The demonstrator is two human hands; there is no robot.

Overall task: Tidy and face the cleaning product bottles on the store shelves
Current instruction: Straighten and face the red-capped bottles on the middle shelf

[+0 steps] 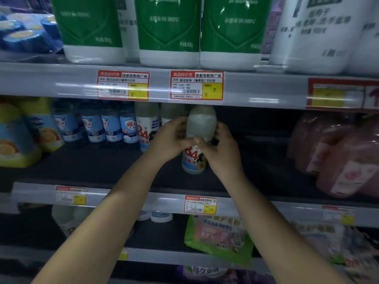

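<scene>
A white "84" disinfectant bottle (200,128) with a red and blue label stands upright on the dark middle shelf (102,167). My left hand (168,138) grips its left side and my right hand (220,148) grips its right side, thumbs meeting across the front. Another "84" bottle (146,126) stands just to the left, with a third pale bottle (171,112) behind my left hand. Both forearms reach in from below.
Left of the hands stand several blue-labelled bottles (111,124) and yellow orange-print jugs (18,136). Pink refill packs (340,152) fill the right side. Large green-labelled bottles (169,31) sit on the shelf above. A green pouch (220,236) lies on the shelf below.
</scene>
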